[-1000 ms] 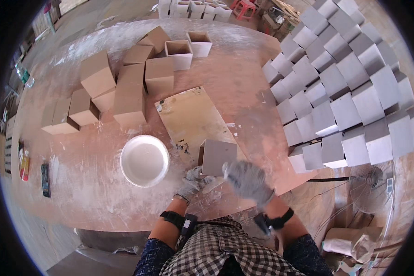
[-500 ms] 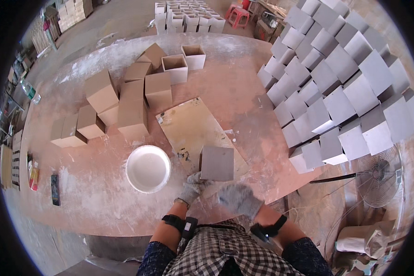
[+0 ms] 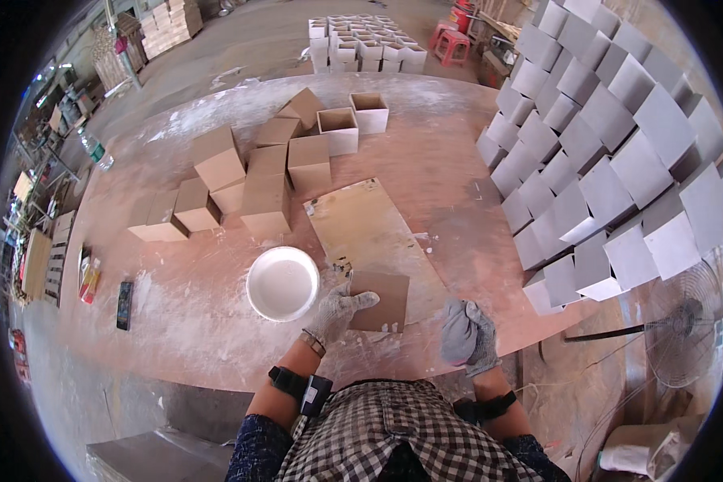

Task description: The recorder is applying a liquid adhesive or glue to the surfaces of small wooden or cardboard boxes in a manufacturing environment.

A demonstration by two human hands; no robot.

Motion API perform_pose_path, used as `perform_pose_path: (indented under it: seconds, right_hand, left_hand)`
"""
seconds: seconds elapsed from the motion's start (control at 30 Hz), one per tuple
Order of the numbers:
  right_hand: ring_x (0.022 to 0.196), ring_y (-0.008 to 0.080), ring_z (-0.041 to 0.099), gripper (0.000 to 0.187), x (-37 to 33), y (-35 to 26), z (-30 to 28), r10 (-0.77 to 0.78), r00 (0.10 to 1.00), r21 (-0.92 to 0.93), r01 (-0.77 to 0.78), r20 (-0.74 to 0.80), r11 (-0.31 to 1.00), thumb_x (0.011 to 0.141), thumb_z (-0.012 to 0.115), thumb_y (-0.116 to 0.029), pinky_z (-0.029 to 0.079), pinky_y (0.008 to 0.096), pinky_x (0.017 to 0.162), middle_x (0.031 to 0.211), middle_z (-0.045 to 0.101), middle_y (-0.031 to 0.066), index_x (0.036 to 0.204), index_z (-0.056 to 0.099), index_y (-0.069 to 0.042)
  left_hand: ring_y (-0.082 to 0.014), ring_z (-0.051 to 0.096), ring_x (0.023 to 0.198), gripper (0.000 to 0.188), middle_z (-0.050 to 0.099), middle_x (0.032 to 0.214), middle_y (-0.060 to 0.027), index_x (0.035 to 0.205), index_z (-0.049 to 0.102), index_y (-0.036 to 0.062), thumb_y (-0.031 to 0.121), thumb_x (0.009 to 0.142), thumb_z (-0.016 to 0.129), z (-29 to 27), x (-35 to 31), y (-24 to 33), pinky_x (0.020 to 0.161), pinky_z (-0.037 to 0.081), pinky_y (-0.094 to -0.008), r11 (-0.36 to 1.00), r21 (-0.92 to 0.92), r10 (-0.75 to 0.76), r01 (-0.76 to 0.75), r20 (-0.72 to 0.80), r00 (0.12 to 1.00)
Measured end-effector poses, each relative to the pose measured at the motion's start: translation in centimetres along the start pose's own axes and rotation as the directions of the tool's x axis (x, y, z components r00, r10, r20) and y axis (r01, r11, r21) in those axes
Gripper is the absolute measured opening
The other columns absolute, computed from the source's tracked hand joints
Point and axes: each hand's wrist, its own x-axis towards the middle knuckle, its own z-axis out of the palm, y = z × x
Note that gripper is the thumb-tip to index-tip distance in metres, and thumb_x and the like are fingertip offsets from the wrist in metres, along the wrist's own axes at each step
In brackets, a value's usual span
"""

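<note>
My left hand [image 3: 339, 308], in a white work glove, rests its fingers on the near left edge of a small brown square board [image 3: 380, 300] that lies flat on the reddish worktable [image 3: 193, 313]. The board's far end overlaps a larger pale flat panel [image 3: 361, 225]. A white bowl of white paste [image 3: 282, 283] stands just left of my left hand. My right hand [image 3: 467, 336], in a grey glove, hangs over the table's near edge to the right of the board, fingers curled, holding nothing that I can see.
Several brown wooden boxes [image 3: 253, 173], some open-topped, cluster at the table's far left. A tall stack of white-coated boxes [image 3: 602, 153] fills the right side. A floor fan [image 3: 683, 321] stands at the lower right. Small items [image 3: 124, 304] lie near the table's left edge.
My right hand has dropped from above the board to the table's near edge on the right. My left hand stays on the board's near left edge.
</note>
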Motion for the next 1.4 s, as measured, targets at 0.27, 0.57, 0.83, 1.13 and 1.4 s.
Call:
perform_pose_path:
  seconds: [0.27,0.57,0.83,1.13,1.4]
  right_hand:
    - [0.094,0.0210,0.060,0.022,2.4,1.7,-3.7,0.113,0.993,-0.033,-0.113,0.018,0.993,0.084,0.057,-0.012,0.049,0.0332,0.086,0.100,0.061,0.0092,0.104,0.058,-0.001]
    - [0.087,0.0188,0.061,0.018,5.1,1.8,-6.1,0.162,0.986,-0.152,-0.164,-0.026,0.975,0.080,0.058,-0.002,0.051,0.0296,0.080,0.093,0.062,0.0059,0.098,0.060,-0.004]
    - [0.077,0.0153,0.061,0.015,5.8,1.1,-1.7,0.209,0.973,-0.324,-0.167,0.101,0.931,0.079,0.059,0.000,0.051,0.0262,0.074,0.085,0.062,0.0032,0.093,0.062,-0.004]
    - [0.076,0.0139,0.060,0.015,9.2,-0.1,0.8,0.146,0.989,-0.569,-0.115,0.010,0.814,0.078,0.060,-0.005,0.050,0.0252,0.072,0.085,0.064,0.0053,0.092,0.063,-0.002]
    - [0.073,0.0264,0.063,0.013,13.7,9.4,11.4,0.236,0.860,-0.890,0.452,0.453,0.059,0.080,0.064,-0.020,0.049,0.0357,0.068,0.081,0.066,0.0107,0.083,0.063,-0.007]
  left_hand:
    - [-0.0138,0.058,0.097,0.043,0.061,0.108,-0.0046,0.121,0.054,0.0004,0.029,0.090,0.061,-1.7,-1.3,-2.2,0.086,0.048,-0.0294,0.996,-0.033,0.072,-0.079,-0.182,0.981]
    - [-0.0137,0.057,0.101,0.050,0.060,0.118,-0.0055,0.125,0.052,-0.0010,0.029,0.087,0.066,-1.9,-5.4,-6.6,0.085,0.046,-0.0281,0.910,0.253,0.345,-0.328,-0.025,0.938]
    - [-0.0118,0.059,0.096,0.030,0.067,0.106,-0.0074,0.114,0.062,0.0020,0.009,0.085,0.067,-2.5,-4.8,-9.6,0.082,0.048,-0.0270,0.961,0.194,0.220,-0.199,-0.092,0.971]
    - [-0.0103,0.060,0.078,0.019,0.068,0.086,-0.0027,0.093,0.067,0.0031,0.011,0.077,0.075,-4.5,-17.0,-8.8,0.069,0.048,-0.0241,0.937,0.241,0.343,-0.255,-0.480,0.807]
    - [-0.0114,0.062,0.082,0.021,0.068,0.089,-0.0043,0.095,0.068,0.0018,0.013,0.078,0.075,-5.3,-22.4,-7.6,0.073,0.050,-0.0262,0.951,0.154,0.305,-0.269,-0.625,0.719]
